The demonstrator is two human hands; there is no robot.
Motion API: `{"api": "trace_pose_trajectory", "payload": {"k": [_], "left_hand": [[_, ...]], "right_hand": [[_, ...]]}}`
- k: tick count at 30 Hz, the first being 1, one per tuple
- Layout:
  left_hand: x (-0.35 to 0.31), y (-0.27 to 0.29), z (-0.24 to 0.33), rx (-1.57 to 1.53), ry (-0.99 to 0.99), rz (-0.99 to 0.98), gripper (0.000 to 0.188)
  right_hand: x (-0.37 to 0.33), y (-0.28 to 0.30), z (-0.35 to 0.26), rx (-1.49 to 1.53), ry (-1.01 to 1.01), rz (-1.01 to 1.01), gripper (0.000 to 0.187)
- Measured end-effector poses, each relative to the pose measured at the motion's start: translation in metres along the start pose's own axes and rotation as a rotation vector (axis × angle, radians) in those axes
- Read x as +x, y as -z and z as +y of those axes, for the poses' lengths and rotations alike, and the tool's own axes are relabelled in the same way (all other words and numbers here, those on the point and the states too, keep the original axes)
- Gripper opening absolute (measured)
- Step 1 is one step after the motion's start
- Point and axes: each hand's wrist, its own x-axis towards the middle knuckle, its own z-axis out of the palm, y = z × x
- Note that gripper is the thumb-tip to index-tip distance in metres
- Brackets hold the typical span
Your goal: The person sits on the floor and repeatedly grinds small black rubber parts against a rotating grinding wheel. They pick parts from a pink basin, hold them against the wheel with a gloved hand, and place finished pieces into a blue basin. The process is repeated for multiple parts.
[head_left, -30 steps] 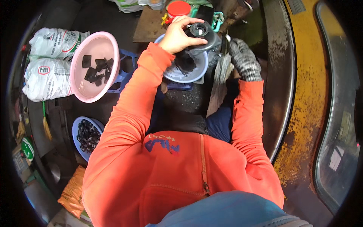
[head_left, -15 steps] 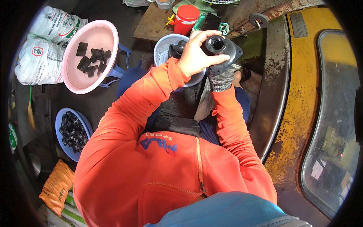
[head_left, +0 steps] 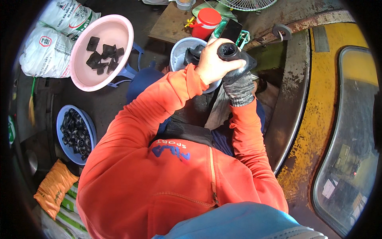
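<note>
My bare left hand (head_left: 215, 61) is closed around the round neck of a black flanged fitting (head_left: 242, 65), its thumb lying across the near side of the neck. The neck's hollow opening faces up toward me, and a wider flange with corners spreads out below it. Under the fitting, my right hand (head_left: 240, 89) in a grey knitted glove grips it from below; its fingers are mostly hidden behind the black body. Just left of my hands, a pale blue basket (head_left: 176, 59) holds more black pieces (head_left: 192, 55).
A pink basin (head_left: 77, 75) with several black pieces stands on a blue stool (head_left: 128, 72). Lower left, a blue tub (head_left: 60, 137) holds many black parts. Ahead are a red jug (head_left: 207, 22), a phone (head_left: 232, 30) and a fan (head_left: 250, 4). Yellow machinery (head_left: 314, 115) rises at right.
The view has shifted slightly. The fitting has tilted in my hands, and my left thumb now lies higher over its neck. Both hands still hold it.
</note>
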Motion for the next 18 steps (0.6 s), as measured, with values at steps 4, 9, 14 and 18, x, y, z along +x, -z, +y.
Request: {"api": "trace_pose_trajectory", "payload": {"k": [4,9,14,18], "left_hand": [[0.004,0.008,-0.005,-0.053,-0.057,-0.182,0.036],[0.012,0.015,-0.010,-0.357,0.045,-0.468,0.037],[0.017,0.025,-0.011,-0.476,0.144,-0.687,0.033],[0.029,0.025,-0.016,-0.598,0.158,-0.937,0.042]], "right_hand": [[0.000,0.009,-0.004,-0.025,-0.015,-0.139,0.037],[-0.005,0.015,-0.003,0.179,-0.009,-0.144,0.033],[-0.019,0.010,0.002,0.333,0.043,-0.149,0.033],[-0.022,0.002,0.006,0.317,0.081,-0.192,0.035]]}}
